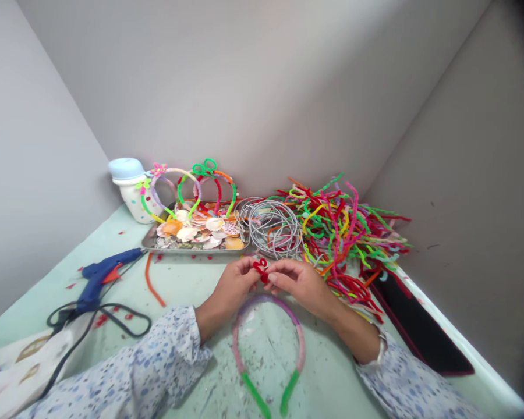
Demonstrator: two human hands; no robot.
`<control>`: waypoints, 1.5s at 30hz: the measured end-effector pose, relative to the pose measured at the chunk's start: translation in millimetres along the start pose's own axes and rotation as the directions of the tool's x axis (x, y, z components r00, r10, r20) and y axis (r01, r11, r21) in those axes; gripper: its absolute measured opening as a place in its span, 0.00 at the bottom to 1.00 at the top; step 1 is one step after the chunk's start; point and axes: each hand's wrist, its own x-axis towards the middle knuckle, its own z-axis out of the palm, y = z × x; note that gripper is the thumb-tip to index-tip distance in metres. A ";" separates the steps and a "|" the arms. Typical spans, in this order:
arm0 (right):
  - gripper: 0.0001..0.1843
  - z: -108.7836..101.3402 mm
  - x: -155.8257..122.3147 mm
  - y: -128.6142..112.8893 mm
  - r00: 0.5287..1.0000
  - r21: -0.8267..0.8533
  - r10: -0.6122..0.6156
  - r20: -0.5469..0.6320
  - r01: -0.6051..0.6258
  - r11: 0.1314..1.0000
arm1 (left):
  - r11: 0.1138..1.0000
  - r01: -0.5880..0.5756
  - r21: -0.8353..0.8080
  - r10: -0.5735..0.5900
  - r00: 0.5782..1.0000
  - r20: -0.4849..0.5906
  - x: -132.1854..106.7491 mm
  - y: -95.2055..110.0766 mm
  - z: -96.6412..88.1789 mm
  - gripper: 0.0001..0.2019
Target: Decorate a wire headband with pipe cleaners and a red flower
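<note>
Between my two hands is a small red pipe cleaner (pixel 262 266), bent into little loops. My left hand (pixel 240 278) pinches it from the left with thumb and forefinger. From the right, my right hand (pixel 300 285) closes thumb and fingers on the same piece. The fingers partly cover its lower end. Just below the hands a headband (pixel 301 343) lies on the table, wrapped in purple, pink and green fuzzy pipe cleaner, its open ends toward me.
A metal tray (pixel 196 251) of seashells holds several decorated headbands (pixel 201 186). Beside it are coiled grey wire hoops (pixel 279 230) and a heap of coloured pipe cleaners (pixel 344 233). A blue glue gun (pixel 96 276) with its cord, a white jar (pixel 135 195) and a black case (pixel 423 326) lie around.
</note>
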 end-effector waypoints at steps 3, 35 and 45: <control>0.08 0.3 0.8 1.7 1.000 -0.017 0.002 -0.013 -0.002 1.000 | 1.000 -0.009 0.009 0.009 1.000 0.024 0.8 -2.7 -0.7 0.05; 0.04 0.9 4.6 15.5 0.992 -0.132 -0.019 -0.124 0.003 0.991 | 0.999 -0.039 -0.008 0.040 0.995 0.089 -3.0 3.0 0.0 0.06; 0.05 2.5 1.8 19.9 0.985 -0.274 -0.110 -0.131 0.071 0.959 | 1.000 0.014 -0.027 -0.012 0.997 0.080 -1.6 2.0 -0.2 0.04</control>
